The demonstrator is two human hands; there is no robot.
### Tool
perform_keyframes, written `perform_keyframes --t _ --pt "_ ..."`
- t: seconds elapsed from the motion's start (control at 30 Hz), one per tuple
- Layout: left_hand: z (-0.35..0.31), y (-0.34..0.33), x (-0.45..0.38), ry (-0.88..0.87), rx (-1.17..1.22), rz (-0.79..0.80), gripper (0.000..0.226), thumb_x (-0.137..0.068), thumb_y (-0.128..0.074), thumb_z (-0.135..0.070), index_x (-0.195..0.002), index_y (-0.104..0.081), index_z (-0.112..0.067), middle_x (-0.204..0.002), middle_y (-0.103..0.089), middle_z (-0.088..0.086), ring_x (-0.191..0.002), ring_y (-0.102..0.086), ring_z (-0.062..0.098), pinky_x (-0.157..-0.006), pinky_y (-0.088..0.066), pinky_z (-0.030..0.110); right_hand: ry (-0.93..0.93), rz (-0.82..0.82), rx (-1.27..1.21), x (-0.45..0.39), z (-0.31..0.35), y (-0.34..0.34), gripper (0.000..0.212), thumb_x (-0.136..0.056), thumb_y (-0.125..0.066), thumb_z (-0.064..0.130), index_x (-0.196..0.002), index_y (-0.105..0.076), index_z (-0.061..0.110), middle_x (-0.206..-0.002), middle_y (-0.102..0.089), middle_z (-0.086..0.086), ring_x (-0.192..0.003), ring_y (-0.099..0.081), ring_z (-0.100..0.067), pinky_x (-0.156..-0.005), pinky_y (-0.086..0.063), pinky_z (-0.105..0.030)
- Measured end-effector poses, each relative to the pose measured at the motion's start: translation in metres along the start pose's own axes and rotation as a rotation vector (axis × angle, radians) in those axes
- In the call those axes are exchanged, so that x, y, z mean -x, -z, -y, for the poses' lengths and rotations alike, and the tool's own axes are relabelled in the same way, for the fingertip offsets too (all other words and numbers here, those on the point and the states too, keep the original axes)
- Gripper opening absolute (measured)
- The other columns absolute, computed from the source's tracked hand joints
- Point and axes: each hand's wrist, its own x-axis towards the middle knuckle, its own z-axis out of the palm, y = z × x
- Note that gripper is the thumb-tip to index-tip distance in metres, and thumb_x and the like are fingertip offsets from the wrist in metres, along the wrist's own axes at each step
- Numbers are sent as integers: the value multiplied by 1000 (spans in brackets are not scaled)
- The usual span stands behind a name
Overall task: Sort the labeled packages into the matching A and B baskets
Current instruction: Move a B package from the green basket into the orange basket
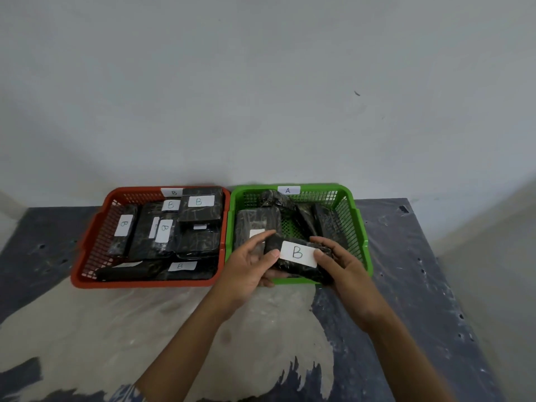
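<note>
**Desk:** What does the frame show, centre right?

**Photographer:** A person's left hand [251,260] and right hand [336,258] hold a dark wrapped package [301,268] by its two ends, fingers and thumbs curled round it. Its white label [298,253] faces up and reads "B". It sits over the near rim of the green basket [366,242], whose tag at the top edge reads "A".

**Desk:** So it's in the wrong place?

**Photographer:** By the letters, yes. The red basket [87,256], left of centre and touching the green one, carries a "B" tag and is crowded with B-labelled packages [198,208].

**Desk:** How should the move go?

**Photographer:** In my judgement: keep the label upward so the letter stays readable, lift clear of both rims where the baskets meet, and carry it left. Free floor in the red basket looks scarce, so laying it flat on the stack near the lower edge seems safest. Whether the package touches the green rim, I cannot tell.
</note>
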Motion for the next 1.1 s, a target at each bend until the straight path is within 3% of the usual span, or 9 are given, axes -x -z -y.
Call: perform_keyframes --t 0.07,0.17,0.23,0.57,0.73,0.97,1.1 --pt "-1 9 13 5 26 -15 40 -99 -63 -17 -131 -55 -38 -108 -78 -2 -86 -78 26 -59 -59 24 -14 14 5 4 -5 -10 34 -85 -67 43 -119 -71 39 -113 -75 1 -103 -72 -21 -86 -59 -42" --pt "2 24 29 18 49 -34 42 -98 -65 -18 -134 -55 -37 -111 -78 0 -87 -78 27 -61 -60 25 -31 49 17 9 -10 -29 37 -81 -68 49 -118 -71 42 -109 -75 2 -85 -69 -11 -67 -54 -28" --pt "5 36 38 22 54 -48 42 -98 -65 -20 -135 -54 -36 -112 -77 0 -88 -78 27 -62 -60 26 -36 80 39 11 -12 -41 41 -81 -67 52 -120 -69 42 -109 -75 2 -79 -64 -10 -63 -49 -26" --pt "21 112 64 9 159 -124 42 -97 -66 -21 -134 -54 -38 -112 -77 0 -92 -77 29 -66 -60 28 -55 142 119 6 -14 -119 34 -85 -63 49 -117 -71 41 -108 -75 1 -79 -62 -9 -65 -47 -29" --pt "31 167 68 30 206 -177 37 -96 -67 -23 -130 -60 -36 -104 -78 3 -84 -77 29 -63 -60 31 -103 135 175 7 -22 -173 18 -97 -61 37 -110 -71 43 -107 -76 5 -85 -67 -14 -69 -50 -31" --pt "49 247 62 92 213 -262 23 -98 -64 -29 -119 -67 -36 -95 -79 1 -73 -75 19 -61 -57 29 -183 160 195 2 -42 -250 34 -98 -58 8 -118 -68 33 -112 -75 4 -87 -68 -12 -68 -48 -31" --pt "49 275 49 90 352 -296 27 -97 -63 -36 -120 -67 -23 -104 -78 4 -91 -76 19 -73 -61 37 -138 68 107 -8 -61 -298 31 -95 -64 4 -119 -65 23 -109 -75 -2 -91 -72 -16 -72 -56 -26"
